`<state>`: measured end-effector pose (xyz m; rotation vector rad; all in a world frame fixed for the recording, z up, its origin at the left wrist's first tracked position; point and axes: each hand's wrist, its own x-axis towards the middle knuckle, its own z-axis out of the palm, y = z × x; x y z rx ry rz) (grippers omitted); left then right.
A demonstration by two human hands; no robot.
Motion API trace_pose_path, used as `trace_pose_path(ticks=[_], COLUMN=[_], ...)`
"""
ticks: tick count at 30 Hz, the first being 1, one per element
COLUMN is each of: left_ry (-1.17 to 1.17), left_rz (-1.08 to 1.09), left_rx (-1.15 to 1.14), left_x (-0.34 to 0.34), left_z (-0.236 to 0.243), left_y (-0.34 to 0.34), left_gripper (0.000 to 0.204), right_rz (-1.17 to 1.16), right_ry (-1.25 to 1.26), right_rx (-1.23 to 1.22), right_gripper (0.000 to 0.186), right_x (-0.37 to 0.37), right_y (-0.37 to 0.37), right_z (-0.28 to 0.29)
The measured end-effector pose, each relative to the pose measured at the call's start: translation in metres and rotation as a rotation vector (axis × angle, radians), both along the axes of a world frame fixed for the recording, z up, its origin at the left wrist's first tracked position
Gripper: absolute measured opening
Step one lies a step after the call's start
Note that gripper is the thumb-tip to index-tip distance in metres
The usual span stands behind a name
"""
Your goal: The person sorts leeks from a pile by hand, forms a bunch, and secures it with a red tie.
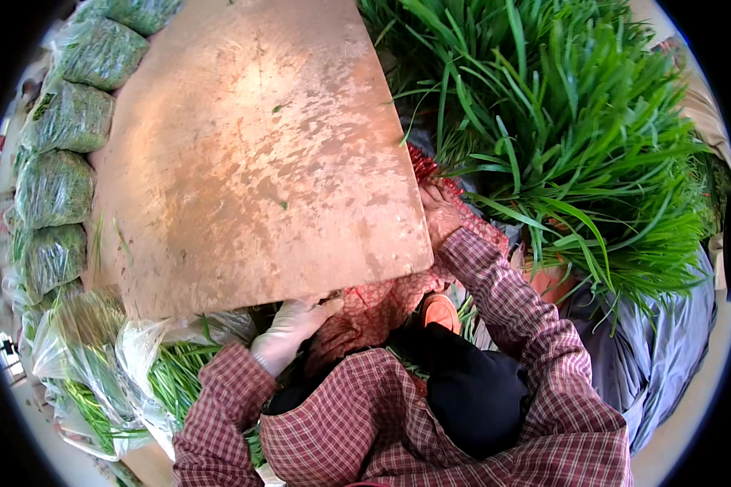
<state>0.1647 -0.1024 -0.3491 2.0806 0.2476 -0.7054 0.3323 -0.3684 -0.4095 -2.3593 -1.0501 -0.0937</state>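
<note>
A large, scuffed pale wooden board fills the upper middle, its near edge angled across the view. My left hand, in a pale glove, is at that near edge, with fingers partly hidden beneath it beside a red mesh fabric. My right hand is curled at the board's right edge, gripping it, with red mesh just behind and below it. My checked sleeves come in from the lower edge.
Tall loose green leaves crowd the right, over grey-blue cloth. Several wrapped green bundles line the left. More leaves lie in clear plastic at lower left. My orange shoe shows below the board.
</note>
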Motion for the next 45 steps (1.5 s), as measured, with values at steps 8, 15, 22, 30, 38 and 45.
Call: trace_pose_path(ticks=[8,15,22,30,38,45], left_ry=[-0.057,-0.173,-0.787,-0.402,-0.416,-0.488], left_rz=[0.235,0.258,0.302,-0.794,0.021,0.327], left_rx=[-0.606,-0.667,-0.475,-0.227,-0.552,-0.45], left_x=[-0.034,-0.06,-0.115,-0.217,-0.221,-0.154], left_z=[0.102,0.168,0.321,0.348,0.282,0.216], left_y=[0.009,0.002,-0.029,-0.068,-0.025,-0.035], left_gripper=[0.026,0.026,0.018,0.032,0.037,0.03], right_rz=[-0.127,-0.165,-0.1,0.297,0.021,-0.219], right_ry=[0.503,0.077,-0.498,0.281,0.731,0.547], right_rx=[0.501,0.583,0.607,0.18,0.258,0.294], right_gripper=[0.009,0.006,0.01,0.006,0.023,0.029], right_x=[-0.038,-0.084,-0.125,-0.266,-0.269,-0.15], right_y=[-0.039,-0.047,-0.072,-0.171,-0.199,-0.136], right_z=[0.095,0.234,0.379,0.417,0.327,0.128])
